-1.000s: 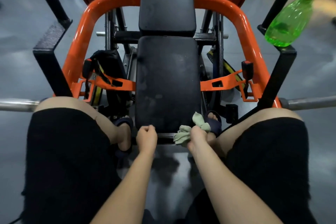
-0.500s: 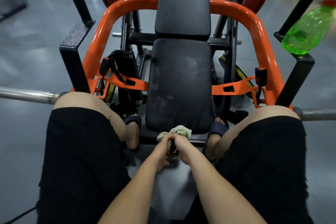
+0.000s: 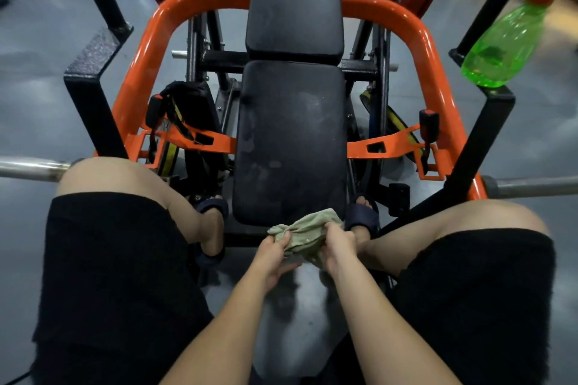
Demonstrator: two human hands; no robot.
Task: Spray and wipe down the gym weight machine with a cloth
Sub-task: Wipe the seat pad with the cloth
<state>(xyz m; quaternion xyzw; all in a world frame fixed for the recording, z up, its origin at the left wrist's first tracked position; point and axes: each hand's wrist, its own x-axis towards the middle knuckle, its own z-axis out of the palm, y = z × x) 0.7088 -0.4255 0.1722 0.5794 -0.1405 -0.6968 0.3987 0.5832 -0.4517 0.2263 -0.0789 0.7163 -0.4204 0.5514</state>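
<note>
- Both hands on the cloth (image 3: pixel 305 233). The left hand (image 3: pixel 275 255) pinches its left end between thumb and fingers. The right hand (image 3: pixel 336 251) is curled round its right side.
- Cloth is bunched up and held between the hands at the near edge of the long pad (image 3: pixel 291 141). Can't tell if it touches the pad or sits just above it.
- Step in hand, my read: sorting out the cloth before wiping the pad, no wiping stroke going yet.
- To do it well, fold the cloth flat rather than leave it wadded, so a broad clean face meets the pad.
- Long pad shows dull smudges and blotches down its middle and left side. Work those in overlapping passes from far end to near end, and don't skip the edges.
- Upper pad (image 3: pixel 294 3) sits just beyond it with a seam between them, and the seam likely traps grime, so run the cloth along it.
- Spray bottle (image 3: pixel 503 44), green with a red top, stands tilted on top of the black post (image 3: pixel 488 122) on the right, well apart from the hands. Neither hand holds it.
- Can't tell if the pad is wet. If it's dry, spray before wiping.
- Orange frame (image 3: pixel 137 84) round the pads needs wiping too, probably after the pads.
- Risk: the bottle looks perched, so don't bump that post while reaching.
</note>
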